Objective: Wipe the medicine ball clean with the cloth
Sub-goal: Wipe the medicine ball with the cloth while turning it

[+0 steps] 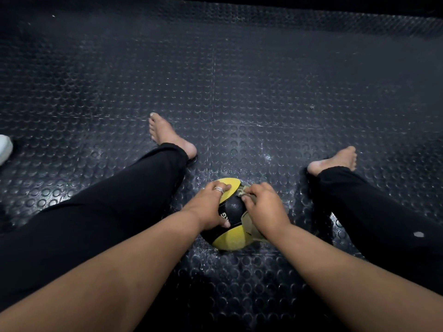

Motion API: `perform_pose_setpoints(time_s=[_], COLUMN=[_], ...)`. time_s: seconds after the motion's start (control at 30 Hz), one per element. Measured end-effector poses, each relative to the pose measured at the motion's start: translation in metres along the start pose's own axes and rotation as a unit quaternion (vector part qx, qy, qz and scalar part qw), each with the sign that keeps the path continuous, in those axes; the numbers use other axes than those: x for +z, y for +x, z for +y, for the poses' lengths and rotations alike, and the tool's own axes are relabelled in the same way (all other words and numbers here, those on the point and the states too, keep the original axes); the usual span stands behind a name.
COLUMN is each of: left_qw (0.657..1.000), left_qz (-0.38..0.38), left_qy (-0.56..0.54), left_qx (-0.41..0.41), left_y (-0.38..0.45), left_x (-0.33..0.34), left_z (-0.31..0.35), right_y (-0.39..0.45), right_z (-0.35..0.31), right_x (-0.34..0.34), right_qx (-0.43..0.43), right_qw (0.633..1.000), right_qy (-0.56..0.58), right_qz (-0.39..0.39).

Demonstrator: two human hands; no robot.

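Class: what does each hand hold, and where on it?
Left hand grips the medicine ball on its left side; right hand holds the cloth bunched against the ball's right side.

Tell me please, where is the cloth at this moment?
In the head view, the cloth lies low and centre, pressed against the right side of the medicine ball under the right hand, between the person's legs.

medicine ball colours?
Black with yellow panels; medicine ball on the studded floor, head view.
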State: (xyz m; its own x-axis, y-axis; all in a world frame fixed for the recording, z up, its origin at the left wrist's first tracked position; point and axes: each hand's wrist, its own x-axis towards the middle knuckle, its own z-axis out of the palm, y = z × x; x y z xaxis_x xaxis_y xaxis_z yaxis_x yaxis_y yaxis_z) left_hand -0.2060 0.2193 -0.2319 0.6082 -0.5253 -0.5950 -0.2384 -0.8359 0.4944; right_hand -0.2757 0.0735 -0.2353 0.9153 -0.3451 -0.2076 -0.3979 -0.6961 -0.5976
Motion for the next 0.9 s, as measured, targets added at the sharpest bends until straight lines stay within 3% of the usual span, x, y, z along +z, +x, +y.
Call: perform_pose_setpoints(time_s=[0.1, 0.27, 0.43, 0.63, 0.77, 0.9], left_qw=[1.0, 1.0, 1.0, 0.999, 0.997, 0.997], left_qz=[-0.003, -0.003, 0.013, 0.046, 0.072, 0.046], left_qy=[0.001, -0.004, -0.005, -0.009, 0.004, 0.047], left_qx=[-0.002, -0.002, -0.011, -0.005, 0.002, 0.034], left_y=[0.002, 0.004, -0.002, -0.006, 0.0, 0.003], left_x=[-0.001, -0.001, 0.006, 0.001, 0.003, 0.01], left_z=[0.001, -0.001, 0.002, 0.006, 0.014, 0.018], right_y=[-0.017, -0.033, -0.027, -0.044, -0.042, -0.024], right_z=[0.004, 0.018, 0.014, 0.016, 0.019, 0.028], right_x=[0.004, -0.001, -0.001, 0.001, 0.001, -0.008], right_qx=[-0.041, -0.148, -0.029, -0.055, 0.021, 0.145], right_qw=[0.999, 0.984, 0.999, 0.997, 0.995, 0.972], right_qy=[-0.029, -0.082, -0.019, -0.019, 0.075, 0.181], right_qz=[0.014, -0.058, 0.006, -0.043, -0.056, 0.048])
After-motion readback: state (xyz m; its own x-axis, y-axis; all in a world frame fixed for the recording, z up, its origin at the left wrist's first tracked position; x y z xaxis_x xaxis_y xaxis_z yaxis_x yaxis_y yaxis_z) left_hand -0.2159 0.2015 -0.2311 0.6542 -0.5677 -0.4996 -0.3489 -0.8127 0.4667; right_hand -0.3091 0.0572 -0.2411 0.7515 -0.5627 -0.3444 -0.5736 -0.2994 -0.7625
